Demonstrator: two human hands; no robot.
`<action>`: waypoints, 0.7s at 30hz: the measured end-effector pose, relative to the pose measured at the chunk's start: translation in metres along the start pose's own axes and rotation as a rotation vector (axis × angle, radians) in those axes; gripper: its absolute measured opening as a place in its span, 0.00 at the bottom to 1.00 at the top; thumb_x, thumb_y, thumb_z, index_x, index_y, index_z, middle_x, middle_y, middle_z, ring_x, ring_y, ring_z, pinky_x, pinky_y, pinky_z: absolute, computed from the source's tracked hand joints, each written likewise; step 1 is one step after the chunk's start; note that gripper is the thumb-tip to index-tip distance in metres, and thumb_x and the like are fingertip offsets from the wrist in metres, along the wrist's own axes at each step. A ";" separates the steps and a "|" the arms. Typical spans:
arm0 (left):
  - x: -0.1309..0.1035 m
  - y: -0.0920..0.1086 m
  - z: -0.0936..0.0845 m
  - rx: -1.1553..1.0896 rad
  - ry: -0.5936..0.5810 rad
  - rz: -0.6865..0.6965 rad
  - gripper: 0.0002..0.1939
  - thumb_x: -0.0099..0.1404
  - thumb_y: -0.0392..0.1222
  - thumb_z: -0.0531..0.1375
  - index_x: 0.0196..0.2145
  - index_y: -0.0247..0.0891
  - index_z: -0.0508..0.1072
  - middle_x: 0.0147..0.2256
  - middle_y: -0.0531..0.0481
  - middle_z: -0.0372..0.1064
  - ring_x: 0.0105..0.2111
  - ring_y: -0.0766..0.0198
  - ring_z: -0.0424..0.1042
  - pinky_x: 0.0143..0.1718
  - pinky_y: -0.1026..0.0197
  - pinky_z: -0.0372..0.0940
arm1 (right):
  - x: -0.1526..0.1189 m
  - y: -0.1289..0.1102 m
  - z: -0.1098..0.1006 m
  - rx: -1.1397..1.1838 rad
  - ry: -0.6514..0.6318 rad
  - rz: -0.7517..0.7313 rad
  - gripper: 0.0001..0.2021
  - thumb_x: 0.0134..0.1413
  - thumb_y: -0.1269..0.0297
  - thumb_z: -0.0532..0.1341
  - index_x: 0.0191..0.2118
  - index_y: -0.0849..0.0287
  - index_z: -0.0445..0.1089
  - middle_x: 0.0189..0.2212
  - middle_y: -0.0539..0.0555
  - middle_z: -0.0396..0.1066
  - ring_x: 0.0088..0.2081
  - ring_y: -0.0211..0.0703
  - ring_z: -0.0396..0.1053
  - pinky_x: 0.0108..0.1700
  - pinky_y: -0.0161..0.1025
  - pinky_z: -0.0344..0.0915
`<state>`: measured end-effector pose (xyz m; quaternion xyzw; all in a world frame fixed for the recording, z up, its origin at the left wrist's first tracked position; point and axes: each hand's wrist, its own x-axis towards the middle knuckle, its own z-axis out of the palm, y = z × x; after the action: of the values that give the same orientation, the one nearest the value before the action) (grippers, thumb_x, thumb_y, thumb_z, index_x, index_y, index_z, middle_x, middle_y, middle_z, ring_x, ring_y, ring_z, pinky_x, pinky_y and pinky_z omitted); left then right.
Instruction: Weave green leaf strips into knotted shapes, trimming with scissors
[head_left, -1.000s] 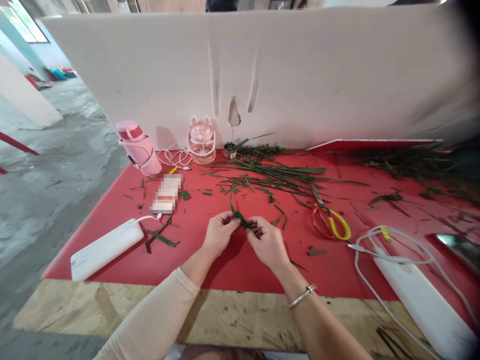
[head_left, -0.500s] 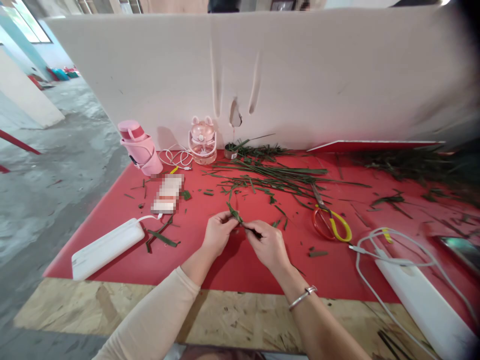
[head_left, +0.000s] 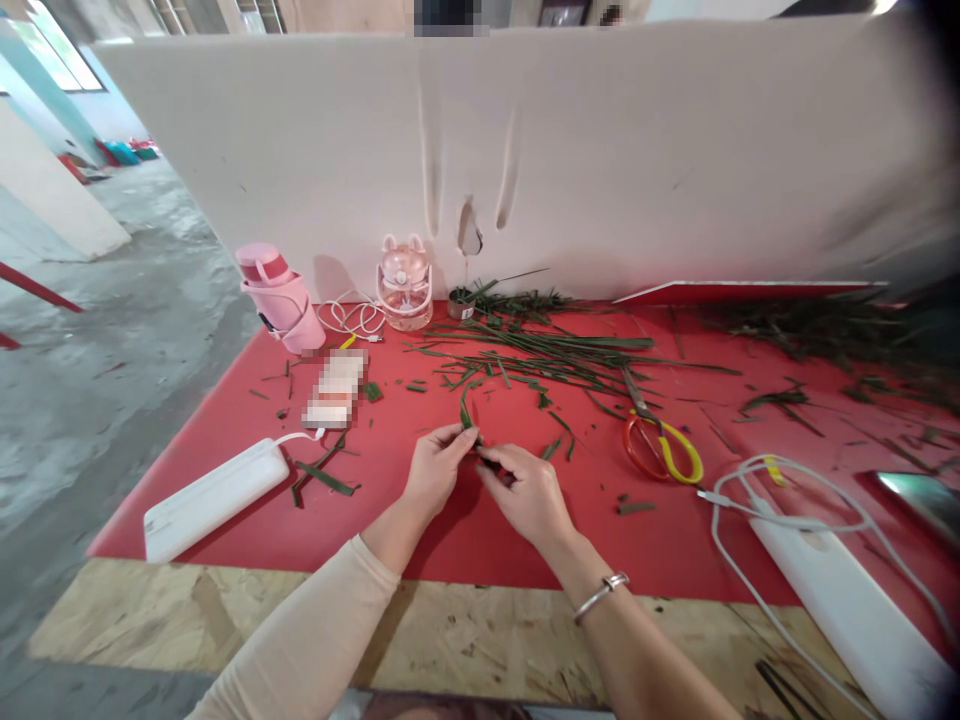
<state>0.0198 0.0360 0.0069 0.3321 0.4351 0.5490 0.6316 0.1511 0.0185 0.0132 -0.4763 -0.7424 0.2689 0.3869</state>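
Note:
My left hand (head_left: 436, 468) pinches a narrow green leaf strip (head_left: 465, 408) between thumb and fingers, and its curved tip points up and away from me. Close on the right, my right hand (head_left: 534, 490) has its fingertips closed at the lower part of the same strip. Fingers partly cover that folded part. Beyond both hands lies a loose bundle of long green leaf strips (head_left: 570, 345) on the red table cover (head_left: 450, 550). Scissors (head_left: 664, 440) with red and yellow handles rest to the right, blades touching the bundle's edge.
To the left stand a pink bottle (head_left: 281, 295) and a clear pink cup (head_left: 405, 285), with a blurred-out phone (head_left: 335, 388) and a white power bank (head_left: 214, 500). A small tin (head_left: 460, 303) is by the white upright board (head_left: 300, 150). Another power bank (head_left: 847, 610) with cable lies right.
The leaf strip's free end now stands longer and more upright above my left fingers. My right fingers have shifted slightly and opened a little beneath; the left hand stays nearly in place.

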 end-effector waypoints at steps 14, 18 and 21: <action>-0.012 0.003 0.002 0.377 -0.330 0.027 0.10 0.51 0.45 0.62 0.22 0.33 0.73 0.19 0.55 0.62 0.22 0.70 0.58 0.28 0.66 0.56 | 0.005 0.013 -0.015 -0.027 0.116 -0.064 0.13 0.55 0.70 0.50 0.42 0.55 0.69 0.33 0.55 0.69 0.35 0.40 0.67 0.37 0.37 0.65; -0.011 0.002 0.004 0.329 -0.228 0.063 0.08 0.49 0.42 0.63 0.25 0.34 0.74 0.23 0.52 0.67 0.25 0.68 0.62 0.31 0.65 0.59 | 0.006 0.013 -0.014 -0.027 0.155 -0.027 0.10 0.55 0.68 0.51 0.34 0.57 0.70 0.29 0.54 0.68 0.32 0.41 0.67 0.36 0.37 0.64; -0.009 0.001 0.004 0.241 -0.135 0.045 0.12 0.46 0.42 0.65 0.30 0.34 0.73 0.21 0.54 0.66 0.24 0.70 0.62 0.29 0.67 0.58 | 0.005 0.012 -0.012 0.007 0.207 0.038 0.09 0.56 0.65 0.52 0.37 0.58 0.68 0.31 0.55 0.69 0.32 0.41 0.67 0.35 0.36 0.64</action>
<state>0.0227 0.0276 0.0112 0.4515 0.4468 0.4830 0.6028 0.1656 0.0284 0.0127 -0.5142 -0.6884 0.2279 0.4581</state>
